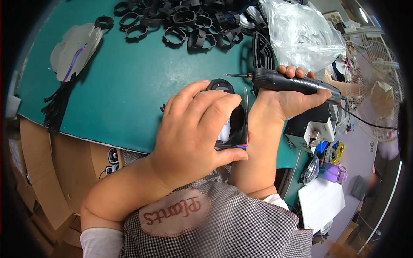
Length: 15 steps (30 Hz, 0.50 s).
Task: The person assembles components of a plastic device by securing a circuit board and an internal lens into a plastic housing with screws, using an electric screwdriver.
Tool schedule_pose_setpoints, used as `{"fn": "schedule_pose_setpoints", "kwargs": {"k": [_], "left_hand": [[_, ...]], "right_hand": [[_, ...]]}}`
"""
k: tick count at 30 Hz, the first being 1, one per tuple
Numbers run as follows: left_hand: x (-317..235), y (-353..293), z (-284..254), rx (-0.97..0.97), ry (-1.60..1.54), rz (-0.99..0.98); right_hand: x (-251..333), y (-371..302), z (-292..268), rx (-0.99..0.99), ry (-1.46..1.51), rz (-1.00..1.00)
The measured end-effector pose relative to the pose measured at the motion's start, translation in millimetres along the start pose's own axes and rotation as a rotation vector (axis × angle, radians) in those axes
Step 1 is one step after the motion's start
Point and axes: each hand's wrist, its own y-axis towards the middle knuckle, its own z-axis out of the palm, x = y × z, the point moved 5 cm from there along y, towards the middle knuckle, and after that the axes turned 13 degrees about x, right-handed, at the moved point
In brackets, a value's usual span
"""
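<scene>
My left hand is closed round a black plastic housing, held just above the near edge of the green table. A thin flat plate stands along the housing's right side, seen almost edge-on. Red and blue wires come out beside it near my thumb. Most of the housing is hidden by my fingers. To the right, my right hand is wrapped round a black electric screwdriver, palm up. Its bit points left, above the housing and apart from it. A cord trails from its back end.
Several black plastic frames lie along the table's far side. A clear plastic bag is at the far right. On the left are stacked grey plates and bundled black cables. A boxy device, purple bottle and fan stand right.
</scene>
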Motion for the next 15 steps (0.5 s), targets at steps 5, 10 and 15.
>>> {"fn": "schedule_pose_setpoints", "kwargs": {"k": [5, 10, 15], "left_hand": [[6.8, -1.9, -0.7, 0.006, -0.025, 0.015], [27.1, -12.0, -4.2, 0.080, -0.085, 0.087], [49.5, -26.0, -2.7, 0.353, -0.215, -0.156]], "right_hand": [[-1.9, 1.1, -1.4, 0.011, -0.007, 0.000], [-5.3, -2.1, -3.0, 0.020, -0.050, 0.020], [-6.2, -7.5, 2.0, 0.030, -0.059, 0.046]]}}
